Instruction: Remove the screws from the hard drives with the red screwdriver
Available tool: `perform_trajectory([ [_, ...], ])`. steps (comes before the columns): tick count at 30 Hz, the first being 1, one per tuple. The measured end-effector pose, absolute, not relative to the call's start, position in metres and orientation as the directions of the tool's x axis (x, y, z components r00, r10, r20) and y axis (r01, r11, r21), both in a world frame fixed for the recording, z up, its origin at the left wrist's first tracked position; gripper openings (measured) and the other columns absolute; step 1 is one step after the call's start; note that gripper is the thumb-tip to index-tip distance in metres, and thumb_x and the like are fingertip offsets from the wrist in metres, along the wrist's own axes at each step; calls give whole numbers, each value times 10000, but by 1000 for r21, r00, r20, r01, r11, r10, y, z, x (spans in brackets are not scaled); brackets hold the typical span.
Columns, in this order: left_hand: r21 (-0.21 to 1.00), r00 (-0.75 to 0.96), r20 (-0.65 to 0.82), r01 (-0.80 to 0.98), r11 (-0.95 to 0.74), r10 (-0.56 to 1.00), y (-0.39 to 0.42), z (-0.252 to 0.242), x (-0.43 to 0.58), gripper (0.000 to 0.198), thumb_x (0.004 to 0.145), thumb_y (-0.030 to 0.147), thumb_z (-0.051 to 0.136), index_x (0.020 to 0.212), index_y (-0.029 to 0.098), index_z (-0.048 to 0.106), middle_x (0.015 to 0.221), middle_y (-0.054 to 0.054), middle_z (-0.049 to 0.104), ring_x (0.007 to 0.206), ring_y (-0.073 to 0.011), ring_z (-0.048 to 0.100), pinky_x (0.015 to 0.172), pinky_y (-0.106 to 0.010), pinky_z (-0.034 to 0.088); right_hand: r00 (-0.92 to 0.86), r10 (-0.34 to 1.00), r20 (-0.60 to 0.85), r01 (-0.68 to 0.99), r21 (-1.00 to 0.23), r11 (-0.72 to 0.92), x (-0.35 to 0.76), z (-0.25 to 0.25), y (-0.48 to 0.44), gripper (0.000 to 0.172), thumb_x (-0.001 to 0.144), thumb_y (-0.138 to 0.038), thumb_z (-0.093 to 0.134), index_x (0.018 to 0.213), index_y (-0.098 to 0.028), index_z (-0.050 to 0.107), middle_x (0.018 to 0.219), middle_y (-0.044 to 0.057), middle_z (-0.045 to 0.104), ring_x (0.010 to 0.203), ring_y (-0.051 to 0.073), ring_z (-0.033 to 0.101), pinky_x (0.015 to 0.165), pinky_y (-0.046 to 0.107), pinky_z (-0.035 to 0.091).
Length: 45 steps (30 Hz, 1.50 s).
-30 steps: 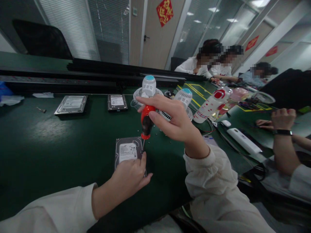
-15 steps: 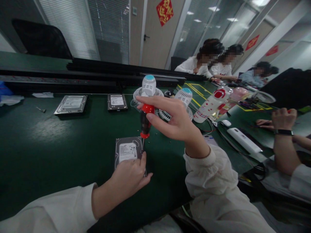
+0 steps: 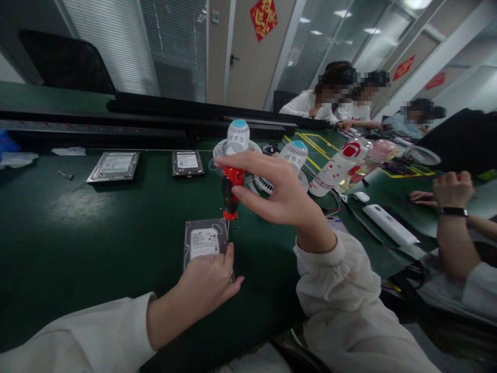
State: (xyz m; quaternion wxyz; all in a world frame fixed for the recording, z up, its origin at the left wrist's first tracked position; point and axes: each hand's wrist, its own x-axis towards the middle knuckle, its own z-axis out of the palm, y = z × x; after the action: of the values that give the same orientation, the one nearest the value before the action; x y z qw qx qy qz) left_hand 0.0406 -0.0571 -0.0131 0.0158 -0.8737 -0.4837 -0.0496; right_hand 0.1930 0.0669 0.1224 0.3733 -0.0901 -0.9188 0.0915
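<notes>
The hard drive [image 3: 202,241] lies flat on the green surface [image 3: 116,248], label up, in front of the person. Its top looks like it is still on. The right hand [image 3: 277,191] holds a red and black screwdriver [image 3: 229,194], with its fingers bent around the handle. The thin metal end points down to the drive's right edge, so the work at that spot looks unfinished. The left hand [image 3: 205,280] lies over the near part of the drive, one finger stretched out by the tool's end. I cannot tell if its other fingers grip the drive. Tiny loose bits [image 3: 272,226], maybe screws, lie behind and beside the drive, so some screws may be out. How many are left in, I cannot see.

Farther back lie a big silver hard drive [image 3: 116,167] and a smaller hard drive [image 3: 187,163], with no hand on them. Two white fans [image 3: 238,135] with blue tops stand near a white bottle [image 3: 328,176] with red marks. Long black bars [image 3: 202,114] run along the back. Behind are a door [image 3: 254,72] with a red sign [image 3: 264,19], window blinds [image 3: 111,46] and a black chair [image 3: 66,62]. People [image 3: 305,106] sit at the right.
</notes>
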Motion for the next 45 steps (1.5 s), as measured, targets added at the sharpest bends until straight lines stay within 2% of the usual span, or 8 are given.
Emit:
perform_trajectory([
  [7, 39, 528, 102, 845, -533, 843, -57, -14, 41, 668, 950, 465, 563, 1377, -47, 531, 948, -239, 742, 750, -282, 724, 612, -346, 559, -657, 307, 688, 197, -236, 952, 192, 121, 68, 286, 899, -339, 636, 1085, -123, 661, 947, 61, 674, 878, 149, 609, 814, 323, 499],
  [16, 17, 528, 76, 847, -531, 846, -57, -13, 41, 665, 967, 467, 532, 1385, -49, 518, 1008, -254, 739, 784, -286, 729, 608, -348, 565, -674, 302, 674, 191, -235, 953, 191, 121, 67, 304, 896, -295, 645, 1108, -77, 660, 969, 76, 651, 885, 139, 586, 818, 303, 480],
  [23, 17, 535, 102, 842, -539, 839, -57, -13, 41, 666, 960, 477, 544, 1373, -46, 533, 1008, -250, 743, 798, -287, 736, 605, -341, 569, -716, 260, 647, 107, -266, 958, 192, 123, 65, 349, 920, -189, 517, 1244, -92, 602, 1097, 92, 689, 1012, 154, 630, 926, 348, 504],
  [29, -18, 546, 160, 835, -551, 822, -57, -17, 41, 675, 936, 484, 579, 1343, -55, 559, 1033, -257, 741, 830, -291, 739, 607, -332, 574, -682, 316, 660, 223, -223, 949, 194, 122, 67, 262, 939, -340, 565, 986, -108, 678, 883, 46, 679, 835, 132, 611, 794, 284, 473],
  [35, -9, 548, 154, 833, -553, 822, -56, -18, 40, 678, 944, 481, 571, 1348, -62, 550, 1011, -260, 742, 787, -285, 738, 594, -340, 574, -754, 290, 590, 142, -286, 948, 196, 126, 65, 414, 983, -220, 322, 1235, -35, 594, 1060, 131, 688, 1002, 177, 613, 909, 348, 469],
  [40, 7, 546, 121, 834, -551, 829, -57, -18, 41, 683, 954, 479, 558, 1372, -60, 525, 999, -251, 742, 790, -274, 734, 626, -336, 569, -690, 396, 607, 317, -238, 918, 196, 125, 63, 358, 982, -385, 485, 1116, -97, 648, 834, 32, 684, 696, 104, 587, 694, 250, 421],
  [42, 2, 544, 108, 837, -547, 832, -57, -17, 41, 682, 957, 486, 550, 1377, -50, 526, 1001, -247, 743, 798, -272, 734, 630, -329, 565, -704, 414, 577, 346, -229, 910, 196, 125, 63, 371, 997, -418, 441, 1063, -113, 641, 776, 18, 656, 653, 98, 551, 660, 248, 389],
  [45, -17, 542, 108, 840, -543, 834, -57, -17, 41, 679, 959, 501, 535, 1373, -37, 538, 1012, -246, 744, 806, -276, 736, 602, -323, 556, -738, 399, 544, 344, -205, 916, 196, 125, 63, 369, 1000, -328, 327, 1093, -101, 602, 806, 41, 632, 688, 123, 523, 681, 276, 389],
])
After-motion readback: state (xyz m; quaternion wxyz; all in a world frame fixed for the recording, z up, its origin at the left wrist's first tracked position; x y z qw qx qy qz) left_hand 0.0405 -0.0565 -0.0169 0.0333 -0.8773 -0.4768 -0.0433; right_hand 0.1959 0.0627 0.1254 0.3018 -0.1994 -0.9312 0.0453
